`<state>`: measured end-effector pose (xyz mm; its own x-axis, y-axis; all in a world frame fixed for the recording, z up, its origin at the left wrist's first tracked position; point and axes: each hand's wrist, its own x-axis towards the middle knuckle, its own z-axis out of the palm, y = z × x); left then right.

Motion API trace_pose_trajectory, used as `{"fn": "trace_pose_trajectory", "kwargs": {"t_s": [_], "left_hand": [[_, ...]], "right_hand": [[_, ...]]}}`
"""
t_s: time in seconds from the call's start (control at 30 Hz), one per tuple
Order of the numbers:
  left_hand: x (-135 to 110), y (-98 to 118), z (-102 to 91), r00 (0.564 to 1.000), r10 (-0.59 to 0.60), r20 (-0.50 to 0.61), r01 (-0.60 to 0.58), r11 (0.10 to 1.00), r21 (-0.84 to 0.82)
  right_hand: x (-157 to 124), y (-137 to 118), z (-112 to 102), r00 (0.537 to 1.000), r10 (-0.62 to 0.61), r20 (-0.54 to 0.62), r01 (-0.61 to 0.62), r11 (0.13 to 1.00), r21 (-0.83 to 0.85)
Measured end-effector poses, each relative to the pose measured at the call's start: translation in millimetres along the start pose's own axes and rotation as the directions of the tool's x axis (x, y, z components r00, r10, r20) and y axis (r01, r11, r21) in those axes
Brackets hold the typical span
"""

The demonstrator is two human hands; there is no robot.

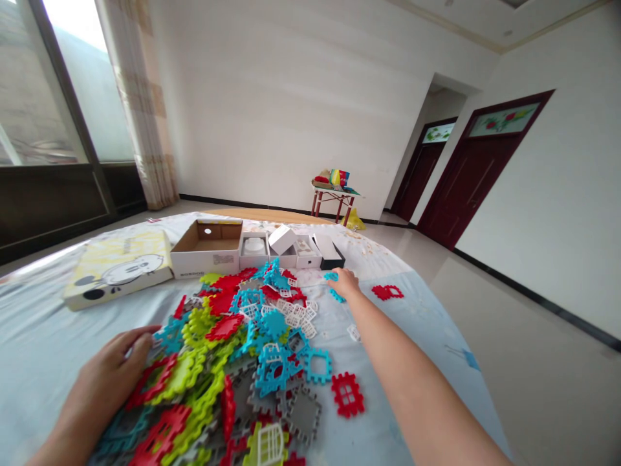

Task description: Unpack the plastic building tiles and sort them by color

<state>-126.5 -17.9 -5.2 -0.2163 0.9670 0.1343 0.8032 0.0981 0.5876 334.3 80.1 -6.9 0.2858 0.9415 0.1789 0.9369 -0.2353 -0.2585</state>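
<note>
From where I stand, the blue piece [336, 295] lies on the cloth [427, 349] just right of the pile [233, 343], in front of the small boxes [305, 261]. The right hand [345, 283] has its bent fingers at it; whether they pinch it or merely touch, I can't tell. I'd judge the step in hand to be handling that single piece, and moving it calls for a firm pinch on the notched rim. The left hand [121, 366] rests loosely curled against the pile's near-left edge, and I can't see whether anything is under its fingers. A red piece [388, 292] sits apart, beyond the right hand.

Behind the pile stands the open box [206, 264]; its front seems to read "BOBDOG", with a grey label too fine to read. The yellow-and-white lid [123, 266] beside it shows a cartoon face and blurred lettering.
</note>
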Motion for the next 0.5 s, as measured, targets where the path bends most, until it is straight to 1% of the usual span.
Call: {"fn": "trace_pose_trajectory", "kwargs": {"t_s": [0.1, 0.23, 0.3, 0.37, 0.5], "left_hand": [[0.3, -0.4, 0.5, 1.0, 0.006, -0.001, -0.006, 1.0, -0.016], [2.0, -1.1, 1.9, 1.0, -0.004, 0.001, 0.004, 1.0, -0.026], [2.1, -1.2, 2.3, 1.0, -0.009, 0.002, 0.009, 1.0, -0.022], [2.0, -1.9, 2.4, 1.0, -0.018, 0.004, 0.018, 1.0, -0.014], [2.6, -4.5, 2.1, 0.999, -0.028, 0.017, 0.028, 1.0, -0.001]], "right_hand": [[-1.4, -1.9, 2.0, 0.999, 0.048, 0.011, -0.047, 0.997, -0.061], [-11.3, 1.7, -3.5, 0.997, -0.002, -0.079, -0.001, 0.999, -0.042], [-19.3, 4.5, -6.8, 0.995, -0.018, -0.1, 0.014, 0.999, -0.035], [-28.7, 7.7, -9.4, 0.997, -0.014, -0.073, 0.012, 0.999, -0.038], [-45.6, 13.9, -12.8, 0.999, -0.026, 0.024, 0.027, 1.0, -0.016]]}}
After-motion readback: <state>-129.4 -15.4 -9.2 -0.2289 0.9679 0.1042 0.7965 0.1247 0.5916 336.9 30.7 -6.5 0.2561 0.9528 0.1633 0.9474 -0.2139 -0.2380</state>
